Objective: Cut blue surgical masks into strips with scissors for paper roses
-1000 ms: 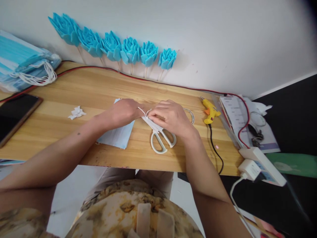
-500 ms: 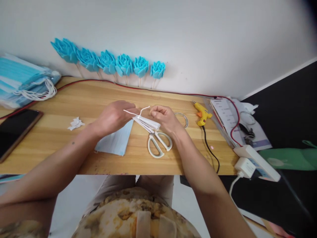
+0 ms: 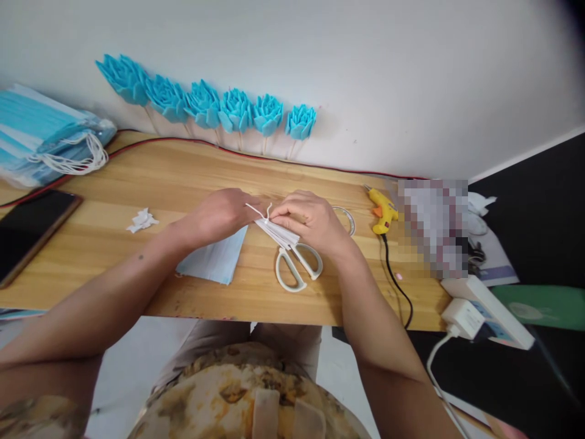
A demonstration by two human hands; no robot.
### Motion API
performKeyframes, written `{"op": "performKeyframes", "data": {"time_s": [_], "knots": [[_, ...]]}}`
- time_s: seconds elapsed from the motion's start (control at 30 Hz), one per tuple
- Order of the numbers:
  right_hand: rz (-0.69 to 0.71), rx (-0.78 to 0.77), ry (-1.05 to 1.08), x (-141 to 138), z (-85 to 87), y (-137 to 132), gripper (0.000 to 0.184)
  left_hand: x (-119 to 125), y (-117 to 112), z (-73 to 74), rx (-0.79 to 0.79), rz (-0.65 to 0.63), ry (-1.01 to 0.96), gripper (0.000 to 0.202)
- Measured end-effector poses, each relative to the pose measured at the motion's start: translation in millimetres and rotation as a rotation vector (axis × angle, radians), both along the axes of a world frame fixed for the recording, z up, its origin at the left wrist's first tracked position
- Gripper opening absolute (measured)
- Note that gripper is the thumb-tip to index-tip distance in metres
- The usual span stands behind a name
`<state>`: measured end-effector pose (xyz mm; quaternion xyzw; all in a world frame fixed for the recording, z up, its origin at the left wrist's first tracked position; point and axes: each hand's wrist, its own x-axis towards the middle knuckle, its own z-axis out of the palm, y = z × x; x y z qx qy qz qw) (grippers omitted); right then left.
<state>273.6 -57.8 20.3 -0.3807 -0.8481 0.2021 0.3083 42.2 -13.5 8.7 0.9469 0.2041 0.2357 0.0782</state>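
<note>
Between my hands is a narrow folded bundle of white pleated material point(image 3: 282, 234), bound round its middle by a thin white cord point(image 3: 267, 217) with two loose ends sticking up. My left hand point(image 3: 223, 210) is closed on the bundle's far left part, its fingertips mostly hidden. From the other side my right hand point(image 3: 308, 216) pinches the bundle close to the tie with thumb and fingers. Scissors with white handles point(image 3: 280, 268) lie just under the bundle, blades out of sight. A pale blue mask sheet point(image 3: 212, 259) is flat on the table below my left wrist.
Blue flowers on sticks point(image 3: 235, 111) lean against the wall. Left are a pack of masks point(image 3: 41, 131), a phone point(image 3: 36, 228) and white scraps point(image 3: 142, 220). Right are a tape roll point(image 3: 351, 221), a yellow glue gun point(image 3: 384, 210) and a power strip point(image 3: 489, 311).
My right hand has come in from beside the cord's end to the bundle near the tie. My left hand keeps its hold. The whole view has shifted slightly.
</note>
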Motion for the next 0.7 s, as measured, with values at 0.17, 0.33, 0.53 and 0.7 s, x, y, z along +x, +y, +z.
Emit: {"op": "performKeyframes", "data": {"time_s": [0.17,0.33,0.53,0.7], "knots": [[0.013,0.04,-0.064,-1.0,-2.5,1.2,0.019,-0.2,0.5,-2.2,-0.076,0.014,0.031,0.04],[0.049,0.073,-0.101,-3.8,-2.0,0.9,0.024,0.1,1.6,-3.8,-0.074,-0.016,0.065,0.042],[0.025,-0.073,0.069,-6.4,-4.4,1.0,0.018,0.2,0.4,-3.4,-0.006,-0.017,0.035,0.044],[-0.016,-0.5,0.402,-11.0,-24.7,6.9,0.012,-2.1,1.4,-3.3,0.16,0.039,0.148,0.044]]}}
